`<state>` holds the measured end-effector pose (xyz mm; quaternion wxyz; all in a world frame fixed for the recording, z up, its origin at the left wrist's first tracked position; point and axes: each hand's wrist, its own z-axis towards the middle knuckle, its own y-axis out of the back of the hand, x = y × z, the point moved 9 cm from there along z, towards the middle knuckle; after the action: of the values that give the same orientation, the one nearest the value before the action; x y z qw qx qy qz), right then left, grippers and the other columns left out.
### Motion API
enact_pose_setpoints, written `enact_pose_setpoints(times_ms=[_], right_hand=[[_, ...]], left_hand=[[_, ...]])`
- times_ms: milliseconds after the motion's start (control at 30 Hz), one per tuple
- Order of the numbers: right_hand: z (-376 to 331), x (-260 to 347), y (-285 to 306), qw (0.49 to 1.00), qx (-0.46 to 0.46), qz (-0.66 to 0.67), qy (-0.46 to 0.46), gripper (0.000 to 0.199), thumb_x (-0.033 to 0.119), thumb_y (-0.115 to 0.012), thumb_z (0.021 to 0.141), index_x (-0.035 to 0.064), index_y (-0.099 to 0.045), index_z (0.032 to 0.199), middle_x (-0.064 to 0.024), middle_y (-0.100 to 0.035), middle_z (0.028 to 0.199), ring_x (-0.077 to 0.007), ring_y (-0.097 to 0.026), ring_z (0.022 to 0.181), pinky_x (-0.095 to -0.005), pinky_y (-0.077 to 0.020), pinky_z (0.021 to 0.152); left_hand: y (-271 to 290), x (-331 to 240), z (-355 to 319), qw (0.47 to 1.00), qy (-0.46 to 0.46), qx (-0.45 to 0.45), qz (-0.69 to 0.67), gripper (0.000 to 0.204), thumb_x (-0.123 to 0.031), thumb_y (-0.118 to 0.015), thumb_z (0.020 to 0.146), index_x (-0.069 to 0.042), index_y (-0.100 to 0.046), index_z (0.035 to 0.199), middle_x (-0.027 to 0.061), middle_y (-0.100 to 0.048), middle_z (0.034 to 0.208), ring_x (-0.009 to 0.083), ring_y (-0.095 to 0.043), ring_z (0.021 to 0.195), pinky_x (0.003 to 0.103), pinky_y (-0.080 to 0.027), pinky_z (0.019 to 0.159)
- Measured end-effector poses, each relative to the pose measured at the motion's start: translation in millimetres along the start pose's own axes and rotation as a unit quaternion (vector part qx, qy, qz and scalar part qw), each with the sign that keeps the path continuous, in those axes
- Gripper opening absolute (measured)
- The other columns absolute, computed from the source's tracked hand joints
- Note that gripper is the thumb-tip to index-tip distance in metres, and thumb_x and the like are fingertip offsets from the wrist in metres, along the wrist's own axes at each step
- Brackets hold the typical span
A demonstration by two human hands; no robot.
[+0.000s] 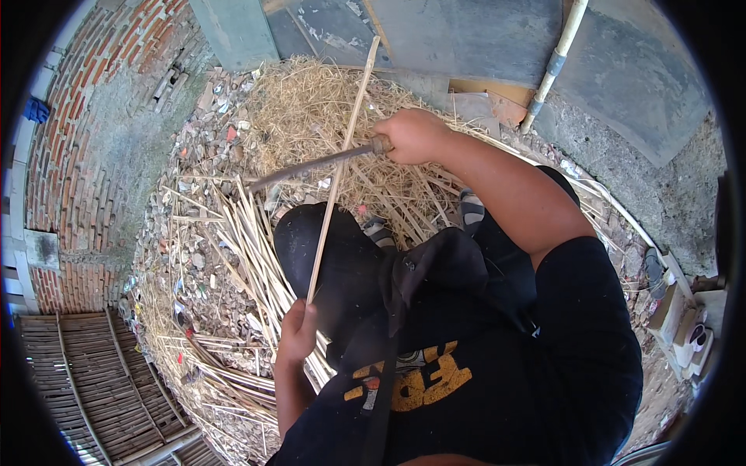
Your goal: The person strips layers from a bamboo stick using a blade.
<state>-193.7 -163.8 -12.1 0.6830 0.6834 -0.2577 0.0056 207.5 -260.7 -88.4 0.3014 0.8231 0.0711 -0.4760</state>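
Observation:
My left hand is closed around the lower end of a long, narrow bamboo strip. The strip slants up and away from me, past my bent left knee. In my right hand is the handle of a long-bladed knife, a machete by its shape. Its dark blade points left and crosses the strip above the middle; whether the edge bites into it I cannot tell. Beside my left leg lies a bundle of pale split strips. A heap of curly shavings covers the ground ahead.
Grey panels and a leaning pale pole stand at the far side. A brick wall rises at left, above a slatted bamboo panel. Rubble covers the ground at left. Boxes stand at far right.

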Motion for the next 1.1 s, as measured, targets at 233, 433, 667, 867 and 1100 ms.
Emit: enact_pose_setpoints(times_ms=[233,433,667,867,1100], right_hand=[[4.0,-8.9,1.4,0.997,-0.04,0.042,-0.049,0.029,0.02,-0.069,0.079,0.012,-0.071,0.107,-0.016,-0.072,0.094,-0.0354,-0.071,0.094,-0.0498,-0.0569,0.083],[18.2,-72.9,-16.5,0.981,-0.098,0.139,-0.088,0.033,0.019,-0.068,0.077,0.0075,-0.071,0.108,-0.0197,-0.072,0.092,-0.0401,-0.069,0.089,-0.05,-0.0559,0.08],[15.4,-34.9,2.8,0.986,-0.107,0.118,-0.05,0.043,0.018,-0.069,0.077,0.0087,-0.07,0.119,-0.021,-0.072,0.093,-0.0406,-0.069,0.089,-0.0487,-0.0563,0.082],[-2.2,27.4,-14.2,0.997,0.001,-0.004,0.072,0.026,0.018,-0.07,0.076,0.0085,-0.069,0.1,-0.017,-0.069,0.08,-0.0394,-0.068,0.08,-0.0493,-0.0547,0.071],[24.0,-14.0,-27.7,0.99,-0.044,0.133,-0.025,0.023,0.016,-0.065,0.078,0.0137,-0.072,0.099,-0.0146,-0.072,0.09,-0.0371,-0.07,0.088,-0.0494,-0.055,0.078]], left_hand=[[-3.4,-9.9,-3.0,0.999,-0.039,-0.026,0.006,0.031,-0.029,-0.055,0.107,0.001,-0.062,0.1,0.0001,-0.06,0.079,0.0073,-0.052,0.075,0.026,-0.044,0.066],[-12.8,-35.7,2.5,0.995,-0.05,-0.038,0.072,0.029,-0.026,-0.059,0.105,0.0,-0.06,0.092,-0.0005,-0.055,0.068,0.0068,-0.048,0.066,0.027,-0.041,0.058],[-4.1,-26.4,-4.0,0.998,-0.049,-0.039,0.004,0.029,-0.027,-0.06,0.106,-0.002,-0.06,0.091,-0.0034,-0.055,0.073,0.004,-0.045,0.068,0.024,-0.039,0.059],[-4.6,-16.0,5.1,0.999,-0.04,-0.014,-0.008,0.029,-0.029,-0.061,0.105,-0.003,-0.059,0.093,-0.0057,-0.051,0.073,0.003,-0.042,0.069,0.023,-0.037,0.06],[-5.4,-6.9,7.8,0.999,-0.005,-0.007,-0.048,0.033,-0.033,-0.06,0.106,-0.004,-0.057,0.09,-0.0051,-0.049,0.074,0.0054,-0.042,0.071,0.025,-0.038,0.062]])
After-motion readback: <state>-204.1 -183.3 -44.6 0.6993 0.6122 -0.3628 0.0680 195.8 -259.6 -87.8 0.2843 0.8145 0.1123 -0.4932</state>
